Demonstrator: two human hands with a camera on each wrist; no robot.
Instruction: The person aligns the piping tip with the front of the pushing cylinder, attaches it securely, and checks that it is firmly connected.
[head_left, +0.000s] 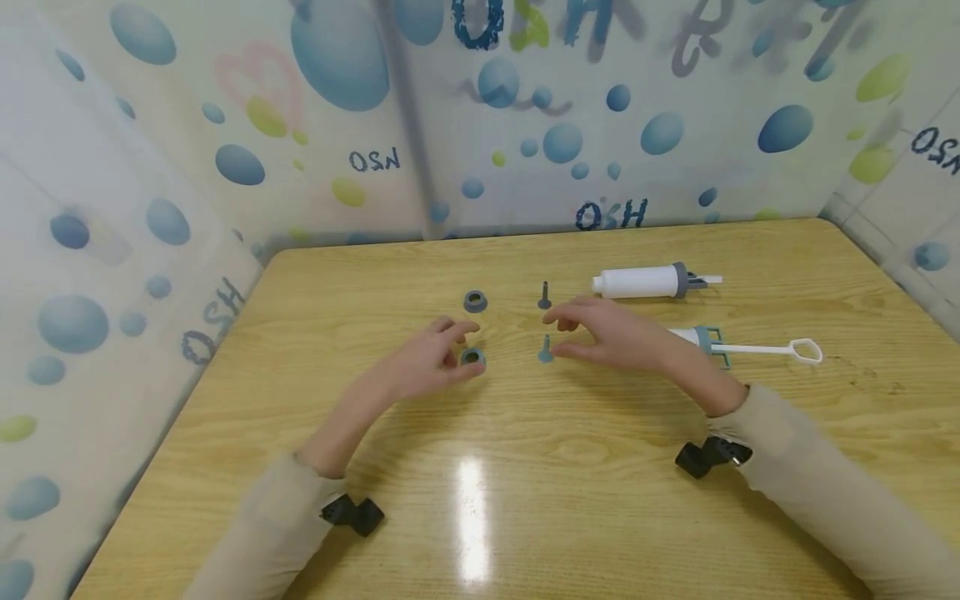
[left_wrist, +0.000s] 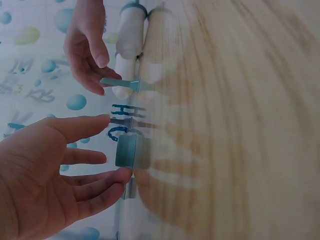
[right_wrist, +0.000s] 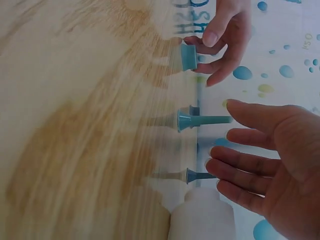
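Observation:
My left hand (head_left: 429, 360) hovers with parted fingers around a teal ring-shaped cap (head_left: 473, 357); whether a fingertip touches it I cannot tell. A grey ring cap (head_left: 475, 301) lies just behind. Across a gap, the right hand (head_left: 611, 333) has its thumb beside a teal nozzle (head_left: 546, 350) that stands upright on its wide base. Its fingers reach close to a grey nozzle (head_left: 544, 296), also upright. Both nozzles show in the right wrist view, the teal nozzle (right_wrist: 200, 120) nearer the thumb. Neither hand holds anything.
Behind the right hand lies a white syringe-like tube (head_left: 641, 282) with a grey collar. A second tube with a teal collar (head_left: 703, 337) and white pull handle (head_left: 805, 351) is partly hidden by that hand. A patterned wall (head_left: 525, 192) borders the wooden table (head_left: 570, 517).

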